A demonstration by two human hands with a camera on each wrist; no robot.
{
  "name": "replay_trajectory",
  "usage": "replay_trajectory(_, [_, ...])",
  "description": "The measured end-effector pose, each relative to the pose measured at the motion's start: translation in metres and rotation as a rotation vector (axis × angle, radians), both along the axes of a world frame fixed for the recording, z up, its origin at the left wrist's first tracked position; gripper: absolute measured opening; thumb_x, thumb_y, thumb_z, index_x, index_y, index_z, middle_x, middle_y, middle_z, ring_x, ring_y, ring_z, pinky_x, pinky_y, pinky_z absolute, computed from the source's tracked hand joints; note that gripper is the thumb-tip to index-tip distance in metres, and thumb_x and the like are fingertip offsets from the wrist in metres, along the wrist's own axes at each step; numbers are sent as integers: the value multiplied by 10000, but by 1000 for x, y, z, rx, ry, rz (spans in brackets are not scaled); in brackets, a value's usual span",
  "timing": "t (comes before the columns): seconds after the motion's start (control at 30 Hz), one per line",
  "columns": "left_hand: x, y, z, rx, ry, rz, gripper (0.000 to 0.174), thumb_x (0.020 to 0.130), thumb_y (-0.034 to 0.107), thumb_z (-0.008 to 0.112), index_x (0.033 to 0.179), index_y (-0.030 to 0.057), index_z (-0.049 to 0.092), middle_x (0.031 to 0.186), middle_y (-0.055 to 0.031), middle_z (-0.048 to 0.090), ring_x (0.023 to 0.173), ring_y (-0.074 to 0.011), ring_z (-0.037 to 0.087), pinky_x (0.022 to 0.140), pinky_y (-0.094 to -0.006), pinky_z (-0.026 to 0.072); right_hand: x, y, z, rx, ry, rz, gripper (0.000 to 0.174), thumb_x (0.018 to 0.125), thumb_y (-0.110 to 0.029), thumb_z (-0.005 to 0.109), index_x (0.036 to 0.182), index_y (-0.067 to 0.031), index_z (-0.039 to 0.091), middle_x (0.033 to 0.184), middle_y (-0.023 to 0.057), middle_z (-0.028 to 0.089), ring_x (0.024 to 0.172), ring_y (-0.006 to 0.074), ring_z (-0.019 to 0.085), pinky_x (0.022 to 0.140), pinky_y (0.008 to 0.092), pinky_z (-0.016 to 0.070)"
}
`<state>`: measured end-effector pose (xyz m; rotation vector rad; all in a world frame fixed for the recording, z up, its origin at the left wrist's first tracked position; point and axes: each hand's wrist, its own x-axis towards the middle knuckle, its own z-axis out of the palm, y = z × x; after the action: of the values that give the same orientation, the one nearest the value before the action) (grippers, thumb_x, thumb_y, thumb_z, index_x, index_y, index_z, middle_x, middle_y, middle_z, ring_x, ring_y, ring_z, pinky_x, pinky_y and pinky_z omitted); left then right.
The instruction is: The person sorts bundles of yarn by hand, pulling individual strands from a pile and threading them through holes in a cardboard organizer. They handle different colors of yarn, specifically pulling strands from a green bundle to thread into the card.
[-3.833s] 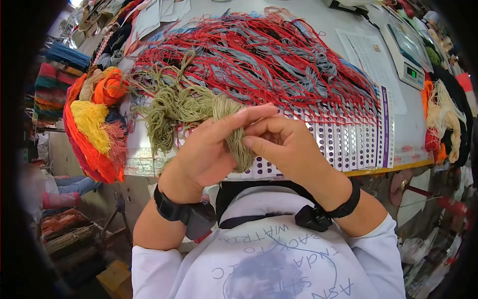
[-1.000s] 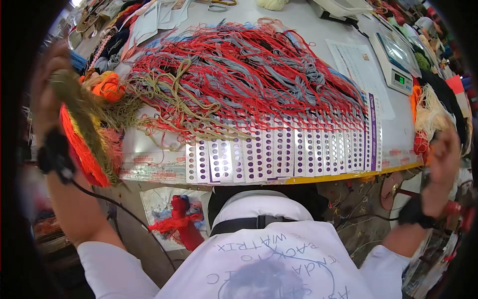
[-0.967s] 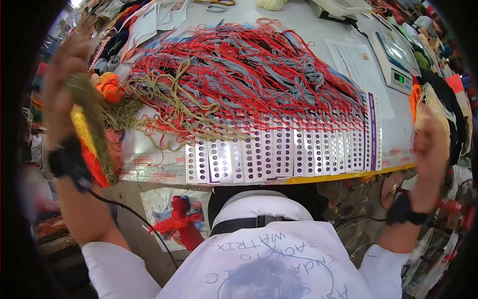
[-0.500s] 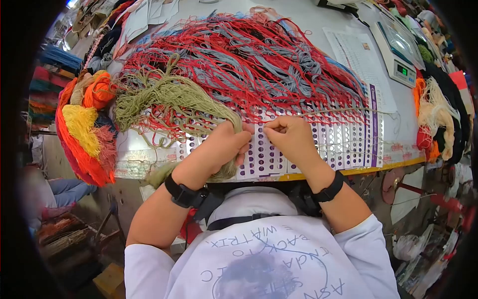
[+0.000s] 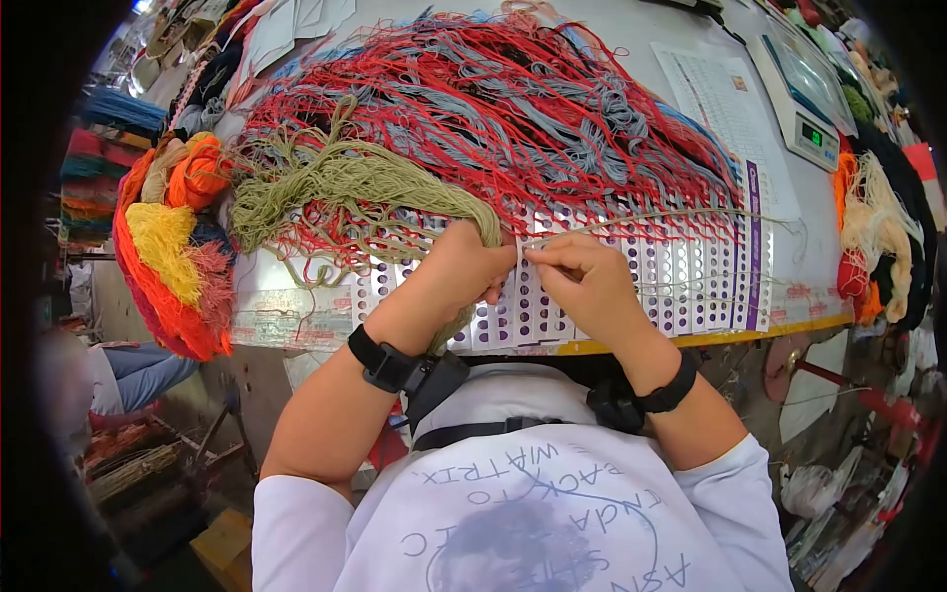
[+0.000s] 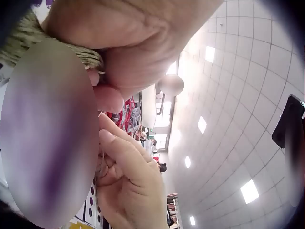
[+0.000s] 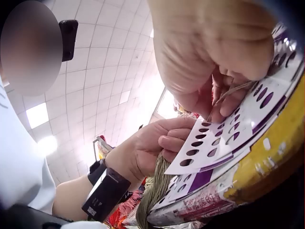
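Observation:
An olive yarn skein [image 5: 395,183] runs over the punched cards into the left hand [image 5: 459,266], whose curled fingers grip it. In the right wrist view, the left hand [image 7: 155,143] also holds the edge of a white punched card [image 7: 195,152], with the skein [image 7: 155,193] hanging below. The right hand [image 5: 592,281] faces it, thumb and forefinger pinching a thin olive strand [image 7: 238,87] at the card's upper edge. That strand [image 5: 681,214] trails rightward over the cards. The left wrist view shows the fingertips of the right hand [image 6: 131,176] close beside the left hand [image 6: 128,47].
Red and grey threads [image 5: 473,109] cover the table's middle, their ends at a row of punched cards [image 5: 681,296]. Orange and yellow yarn [image 5: 163,252] hangs at the left edge. A scale [image 5: 809,128], a printed sheet [image 5: 710,99] and cream yarn [image 5: 878,217] lie to the right.
The hands were wide apart a second ago, the left one raised with the olive yarn; they are now together over the cards. Since half a second ago, they have moved only slightly.

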<state>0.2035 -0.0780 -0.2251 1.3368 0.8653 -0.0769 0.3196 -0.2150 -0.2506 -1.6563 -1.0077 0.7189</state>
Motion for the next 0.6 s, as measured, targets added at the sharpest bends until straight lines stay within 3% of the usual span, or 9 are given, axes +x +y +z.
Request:
replay_trajectory(0.17, [-23, 26, 12, 279, -10, 199, 103, 797, 103, 553, 872, 37, 577, 631, -23, 559, 417, -101, 468, 373, -238, 344, 8, 1, 18, -105, -70, -2, 245, 755, -6, 639, 994, -43, 678, 847, 46, 602, 641, 123, 568, 577, 261, 453])
replay_trajectory(0.23, [-41, 47, 16, 108, -142, 403, 146, 829, 135, 494, 891, 27, 570, 672, -49, 577, 512, -122, 515, 441, -243, 390, 7, -3, 17, -92, -536, -7, 172, 747, -76, 634, 913, -39, 656, 804, 57, 571, 657, 223, 585, 584, 352, 479])
replay_trajectory(0.27, [-41, 46, 17, 109, -141, 400, 146, 829, 135, 494, 891, 27, 570, 672, -49, 577, 512, -122, 515, 441, -243, 390, 6, -3, 18, -92, -535, -10, 172, 747, -76, 634, 913, -39, 656, 804, 57, 571, 657, 223, 585, 584, 352, 479])
replay_trajectory(0.33, [-45, 44, 19, -152, -505, 621, 186, 858, 138, 429, 879, 14, 565, 728, -83, 592, 642, -158, 558, 555, -266, 445, 5, 1, 22, -141, -662, -7, 73, 739, -93, 634, 799, -51, 635, 812, 58, 534, 723, 263, 573, 607, 393, 469])
replay_trajectory(0.43, [-37, 32, 19, -230, -626, 530, 177, 887, 171, 418, 849, 47, 539, 784, -86, 584, 777, -184, 582, 660, -309, 472, 7, 6, 19, -45, -846, 18, 16, 743, -69, 619, 749, -64, 604, 833, 61, 535, 748, 257, 558, 635, 383, 459])
replay_trajectory(0.47, [-36, 29, 20, -347, -719, 423, 163, 897, 148, 433, 943, 36, 542, 852, -115, 619, 757, -201, 619, 658, -314, 500, 8, 9, 19, -44, -847, 16, 16, 743, -69, 619, 749, -64, 604, 833, 61, 535, 748, 257, 558, 635, 383, 459])
replay_trajectory(0.5, [-34, 25, 21, -347, -722, 418, 163, 897, 148, 433, 943, 36, 542, 852, -115, 619, 757, -201, 619, 658, -314, 500, 10, 12, 19, 45, -864, 8, 27, 752, -65, 606, 753, -65, 578, 817, 69, 536, 745, 266, 550, 646, 386, 454])
replay_trajectory(0.57, [-29, 18, 25, -338, -567, 305, 160, 902, 118, 459, 1026, 34, 516, 953, -154, 638, 685, -205, 643, 624, -298, 519, 11, 13, 22, 127, -885, -2, 40, 761, -61, 592, 758, -65, 552, 801, 78, 536, 743, 275, 541, 657, 389, 450])
replay_trajectory(0.6, [-23, 13, 30, -338, -491, 271, 166, 891, 61, 490, 1053, 24, 484, 1017, -173, 638, 623, -193, 649, 570, -274, 526, 10, 13, 25, 115, -772, 16, 57, 774, -65, 584, 791, -60, 529, 791, 93, 540, 741, 291, 546, 651, 399, 450])
